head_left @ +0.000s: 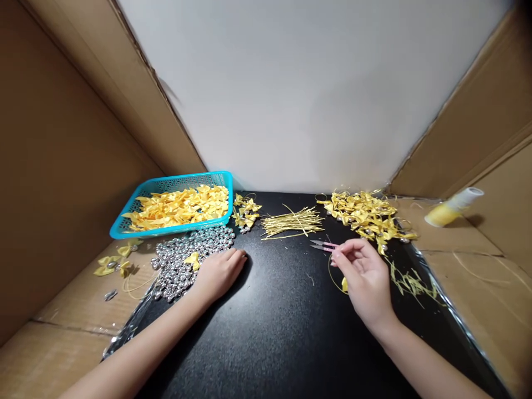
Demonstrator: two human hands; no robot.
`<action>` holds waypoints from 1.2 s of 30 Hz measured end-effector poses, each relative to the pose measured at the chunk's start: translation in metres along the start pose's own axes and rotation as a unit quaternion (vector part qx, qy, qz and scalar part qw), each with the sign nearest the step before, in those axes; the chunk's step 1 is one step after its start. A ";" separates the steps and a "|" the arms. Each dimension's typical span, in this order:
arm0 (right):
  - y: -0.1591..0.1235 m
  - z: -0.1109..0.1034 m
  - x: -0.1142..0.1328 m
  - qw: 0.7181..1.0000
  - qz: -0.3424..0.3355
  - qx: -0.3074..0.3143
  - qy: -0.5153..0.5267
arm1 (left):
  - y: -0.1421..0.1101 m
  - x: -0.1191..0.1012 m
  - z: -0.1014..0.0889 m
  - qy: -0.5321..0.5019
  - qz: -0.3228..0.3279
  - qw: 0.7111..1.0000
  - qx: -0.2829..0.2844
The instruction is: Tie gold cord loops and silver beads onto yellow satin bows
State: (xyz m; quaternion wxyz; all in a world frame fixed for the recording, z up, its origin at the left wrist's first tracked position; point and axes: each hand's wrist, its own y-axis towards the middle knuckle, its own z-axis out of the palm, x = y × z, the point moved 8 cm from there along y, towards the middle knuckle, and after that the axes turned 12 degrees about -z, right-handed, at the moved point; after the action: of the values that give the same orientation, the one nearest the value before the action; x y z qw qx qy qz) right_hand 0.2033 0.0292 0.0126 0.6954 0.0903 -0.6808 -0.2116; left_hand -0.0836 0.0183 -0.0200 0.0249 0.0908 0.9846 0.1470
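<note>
My left hand (222, 270) rests palm down on the black tabletop at the edge of a spread of silver beads (177, 277). Its fingers curl under, so whatever they may hold is hidden. A single yellow ribbon bow (193, 260) lies on the beads beside it. My right hand (366, 277) has thumb and index finger pinched on a thin gold cord (330, 272), which curves down in a loop. Below those fingers, partly covered by the hand, is a yellow bow (344, 285). Thread snips (323, 244) with pink handles lie just behind the right fingertips, blades pointing left.
A blue basket (231, 205) of yellow bows stands back left. Tied gold cords (291, 223) lie at the centre back. Finished-looking beaded bows (361, 210) are heaped back right, above cord scraps (415, 282). A thread spool (453, 208) stands on cardboard at right.
</note>
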 end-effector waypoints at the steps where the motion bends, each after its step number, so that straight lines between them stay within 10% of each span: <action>1: 0.000 0.000 -0.001 1.000 0.002 -0.001 -0.001 | 0.002 0.002 -0.001 0.005 -0.005 1.000 0.005; 12: 0.002 -0.002 -0.002 1.000 0.003 0.004 0.001 | 0.054 0.014 -0.006 0.039 -0.114 0.993 -0.016; 36: 0.002 0.015 -0.007 0.995 0.071 0.064 0.042 | 0.039 0.003 -0.013 -0.045 -0.119 0.991 0.037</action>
State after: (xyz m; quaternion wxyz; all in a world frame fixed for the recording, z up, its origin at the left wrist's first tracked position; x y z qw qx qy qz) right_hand 0.1887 0.0362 0.0075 0.7291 0.0950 -0.6681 -0.1139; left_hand -0.0808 0.0519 0.0035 0.0826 -0.0194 0.9912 0.1018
